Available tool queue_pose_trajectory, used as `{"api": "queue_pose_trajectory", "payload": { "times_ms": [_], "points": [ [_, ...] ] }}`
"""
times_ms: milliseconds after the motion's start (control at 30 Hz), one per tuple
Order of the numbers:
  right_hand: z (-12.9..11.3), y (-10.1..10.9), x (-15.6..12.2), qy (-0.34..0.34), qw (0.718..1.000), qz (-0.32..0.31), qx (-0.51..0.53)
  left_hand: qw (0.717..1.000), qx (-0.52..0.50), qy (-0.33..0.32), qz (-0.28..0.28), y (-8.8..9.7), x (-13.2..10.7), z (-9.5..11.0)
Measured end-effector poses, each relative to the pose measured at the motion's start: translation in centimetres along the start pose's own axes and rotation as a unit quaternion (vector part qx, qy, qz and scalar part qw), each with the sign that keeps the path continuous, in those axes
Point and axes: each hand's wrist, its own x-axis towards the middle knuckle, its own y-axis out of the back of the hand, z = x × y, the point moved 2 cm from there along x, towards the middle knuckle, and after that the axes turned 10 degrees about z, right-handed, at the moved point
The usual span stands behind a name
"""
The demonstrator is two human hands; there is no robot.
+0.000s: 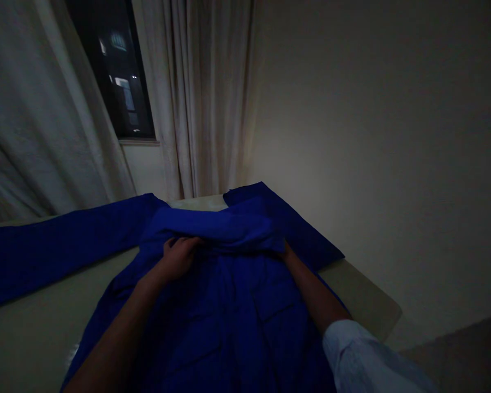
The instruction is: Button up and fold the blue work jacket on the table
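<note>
A blue long-sleeved jacket point(229, 305) lies spread before me, with seams and pocket shapes on its body. Its top part forms a raised, folded band point(216, 225) across the middle of the view. My left hand point(182, 254) is at the lower edge of this band, fingers curled into the cloth and their tips partly hidden. On the right end of the band, my right hand point(285, 251) reaches in under the cloth, so its fingers are covered. One sleeve point(61, 245) stretches to the left; another blue part, probably the other sleeve point(297, 229), lies angled at the right.
Beneath the jacket is a pale table point(370, 295) with a rounded right corner, close to a plain wall point(372, 136). Light curtains point(213, 98) hang behind it, beside a dark window point(120, 71). Something whitish point(71, 355) shows at the jacket's left edge. The room is dim.
</note>
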Motion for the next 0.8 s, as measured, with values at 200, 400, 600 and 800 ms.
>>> {"api": "queue_pose_trajectory", "payload": {
  "times_ms": [200,400,600,800],
  "points": [
    [0.3,0.7,1.1,-0.034,0.994,0.077,0.074,0.997,0.066,0.038,0.022,0.6,0.0,-0.7],
    [-1.0,2.5,2.2,-0.172,0.975,0.049,0.132,0.992,0.084,0.091,0.029,0.9,0.0,-1.4],
    [-4.5,3.0,4.6,-0.060,0.990,0.096,0.086,0.984,0.114,0.112,0.083,1.8,-0.4,-2.4],
    [-3.1,3.7,2.7,-0.151,0.953,0.197,-0.171,0.985,0.112,0.113,-0.065,1.6,-2.1,-2.9]
  ]
}}
